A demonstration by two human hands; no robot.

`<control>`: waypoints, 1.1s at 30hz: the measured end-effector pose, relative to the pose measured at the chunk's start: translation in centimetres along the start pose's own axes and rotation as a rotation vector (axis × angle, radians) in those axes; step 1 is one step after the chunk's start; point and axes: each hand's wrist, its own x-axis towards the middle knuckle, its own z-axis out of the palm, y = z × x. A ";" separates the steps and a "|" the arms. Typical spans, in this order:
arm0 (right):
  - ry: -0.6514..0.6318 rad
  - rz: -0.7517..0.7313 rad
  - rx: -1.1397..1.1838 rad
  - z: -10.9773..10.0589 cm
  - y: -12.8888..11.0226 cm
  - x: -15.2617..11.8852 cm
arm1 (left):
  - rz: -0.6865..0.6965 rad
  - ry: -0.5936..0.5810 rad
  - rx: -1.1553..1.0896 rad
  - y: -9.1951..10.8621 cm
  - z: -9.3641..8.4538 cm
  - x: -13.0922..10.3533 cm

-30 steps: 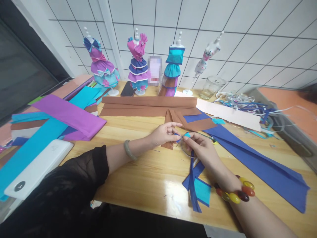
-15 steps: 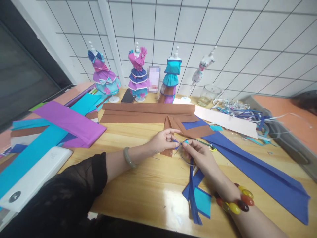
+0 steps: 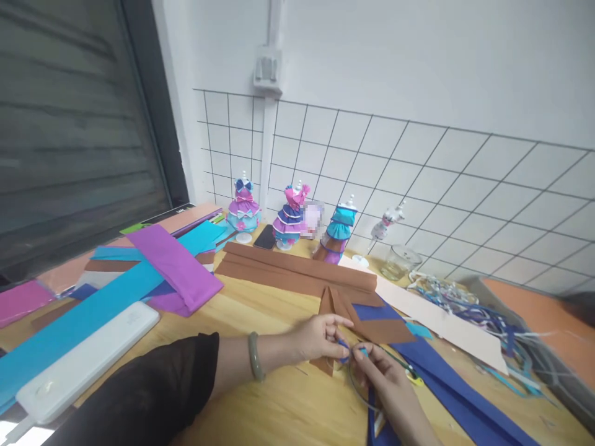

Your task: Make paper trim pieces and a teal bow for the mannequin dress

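Observation:
Over the front part of the table my left hand pinches a small dark-blue piece, paper or fabric, between thumb and fingertips. Close beside it, my right hand is closed on a small turquoise piece with only its edge showing. Whether the two pieces are joined is hidden by the fingers. Beneath my right hand lies a round clear object, partly covered. A dark-blue strip hangs or lies below. A thin tool with a yellow end lies just behind the right hand.
Brown sheets lie beyond my hands, a long blue sheet to the right. Purple and turquoise sheets and a white power bank are left. Dressed miniature mannequins, a glass and tangled scraps stand behind.
The view has tilted up, so table and hands appear lower and more wall shows. Both hands keep nearly the same pinched hold, close together.

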 end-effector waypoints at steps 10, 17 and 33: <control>0.172 0.009 0.044 -0.1 0.7 0.8 | 0.192 0.024 0.201 1.2 0.3 0.2; 0.240 -0.017 0.057 -0.1 0.1 0.6 | 0.305 0.244 0.275 4.4 -0.7 2.9; 0.233 0.013 0.100 -0.4 1.4 0.8 | 0.769 0.713 0.553 13.6 -5.9 14.4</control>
